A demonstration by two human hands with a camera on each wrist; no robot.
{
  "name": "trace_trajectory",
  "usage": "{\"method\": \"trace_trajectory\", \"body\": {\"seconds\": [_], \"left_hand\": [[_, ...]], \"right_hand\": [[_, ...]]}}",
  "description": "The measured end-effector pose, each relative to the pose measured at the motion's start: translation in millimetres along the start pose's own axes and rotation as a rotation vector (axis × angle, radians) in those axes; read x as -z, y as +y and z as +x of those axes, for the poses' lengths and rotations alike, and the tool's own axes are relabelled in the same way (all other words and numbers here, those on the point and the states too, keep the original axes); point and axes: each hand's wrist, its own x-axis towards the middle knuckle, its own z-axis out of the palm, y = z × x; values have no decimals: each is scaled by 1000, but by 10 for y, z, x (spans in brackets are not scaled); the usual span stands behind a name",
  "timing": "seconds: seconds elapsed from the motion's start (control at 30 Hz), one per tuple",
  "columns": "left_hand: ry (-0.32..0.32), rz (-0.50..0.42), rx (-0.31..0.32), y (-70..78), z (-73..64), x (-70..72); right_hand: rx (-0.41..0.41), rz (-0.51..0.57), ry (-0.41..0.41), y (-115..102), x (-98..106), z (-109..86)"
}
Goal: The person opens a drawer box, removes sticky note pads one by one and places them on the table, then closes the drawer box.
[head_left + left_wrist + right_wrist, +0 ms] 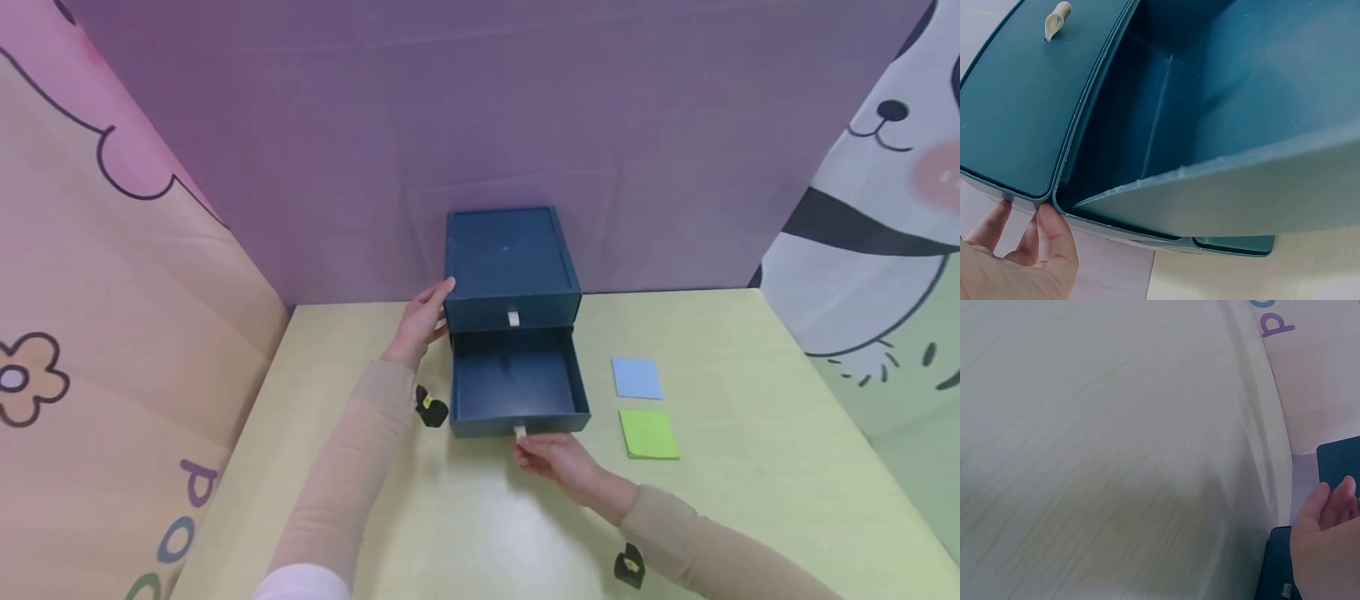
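A dark blue desktop drawer cabinet [504, 254] stands against the back wall. Its middle drawer [487, 427] is pulled far out and bare inside. My right hand [562, 467] pinches that drawer's small white pull tab [520, 432]; in the right wrist view only part of this hand [1325, 550] shows, at the right edge. My left hand [420, 321] rests against the cabinet's left side near the top front corner. In the left wrist view its extended fingertips [1054, 219] press on that side. The top drawer [480, 314], with its own tab, is closed.
Right of the cabinet, a blue sticky-note pad [637, 379] and a green one [649, 434] lie on the pale wooden table [750, 433]. Small black objects [431, 407] appear beside each wrist. Purple fabric [502, 125] hangs behind, with printed panels at both sides.
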Motion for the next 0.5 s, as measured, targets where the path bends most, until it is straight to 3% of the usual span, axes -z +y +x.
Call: {"method": "trace_trajectory", "body": {"seconds": [0.5], "left_hand": [[5,-8,-20,-47,43,2]], "right_hand": [[15,7,12,27,26,95]]}}
